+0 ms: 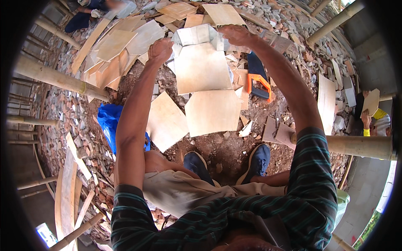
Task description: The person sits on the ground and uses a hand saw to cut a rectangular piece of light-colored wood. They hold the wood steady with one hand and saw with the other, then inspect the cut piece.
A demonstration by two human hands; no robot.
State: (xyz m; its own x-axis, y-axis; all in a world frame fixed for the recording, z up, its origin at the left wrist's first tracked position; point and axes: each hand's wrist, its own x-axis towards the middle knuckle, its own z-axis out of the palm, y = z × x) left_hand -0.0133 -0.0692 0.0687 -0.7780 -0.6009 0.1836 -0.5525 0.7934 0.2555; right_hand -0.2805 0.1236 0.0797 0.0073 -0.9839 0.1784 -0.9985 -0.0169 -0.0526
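Both my arms reach forward over the ground. My left hand (161, 50) is closed beside the left edge of a pale grey-white, box-like piece (196, 35). At its right edge, my right hand (238, 35) is also closed. Whatever lies inside either fist is hidden. Just in front of the pale piece lies a light plywood-like panel (201, 69), with another panel (212, 111) nearer my feet. A third panel (165, 119) rests tilted to the left. Below my right forearm is a handsaw (259, 85) with a dark blade and an orange handle.
Broken bricks and rubble cover the ground. More thin panels (117, 44) are piled at the far left. Bamboo poles (63, 77) cross at both sides. A blue bag (109, 123) lies by my left arm. Another person (377, 119) holds a board at right; another sits far left.
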